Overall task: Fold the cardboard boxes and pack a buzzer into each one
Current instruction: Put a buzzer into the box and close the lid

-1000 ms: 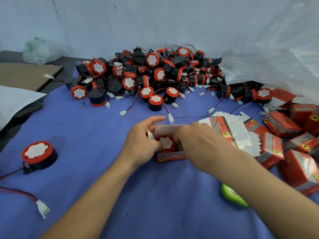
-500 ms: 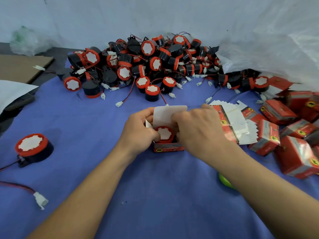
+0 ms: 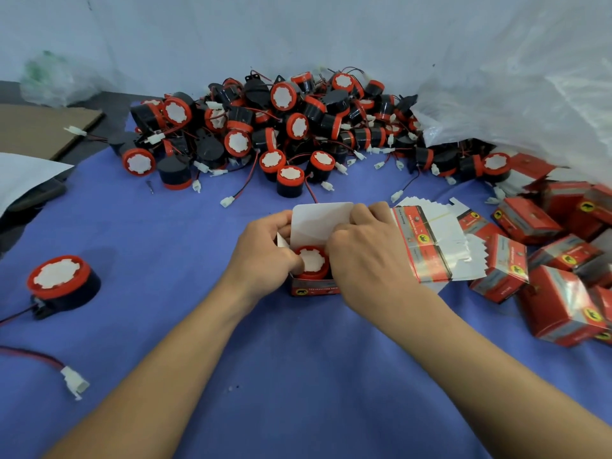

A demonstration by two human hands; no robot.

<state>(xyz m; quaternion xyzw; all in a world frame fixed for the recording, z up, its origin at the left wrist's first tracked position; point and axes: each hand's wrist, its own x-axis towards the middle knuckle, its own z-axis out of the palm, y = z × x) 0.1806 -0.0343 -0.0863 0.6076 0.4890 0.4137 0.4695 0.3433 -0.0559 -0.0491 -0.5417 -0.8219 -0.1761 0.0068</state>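
Note:
A small red cardboard box (image 3: 314, 289) stands open on the blue cloth at the centre, its white lid flap (image 3: 319, 220) upright. A red-and-black buzzer (image 3: 313, 261) sits inside it, white face up. My left hand (image 3: 265, 253) grips the box's left side, its fingers curled over the rim by a side flap. My right hand (image 3: 367, 256) holds the right side, with its fingers on the lid flap. A big pile of buzzers (image 3: 281, 127) with wires lies behind the box.
Flat unfolded boxes (image 3: 430, 240) lie just right of my hands, packed red boxes (image 3: 556, 276) further right under a plastic bag (image 3: 530, 94). A lone buzzer (image 3: 61, 283) with its wire and connector (image 3: 74, 380) lies at the left. Brown cardboard (image 3: 39, 127) is at the far left.
The lid flap has risen more upright behind the buzzer. My right hand's fingers moved up onto the flap; my left hand stayed on the box's left side.

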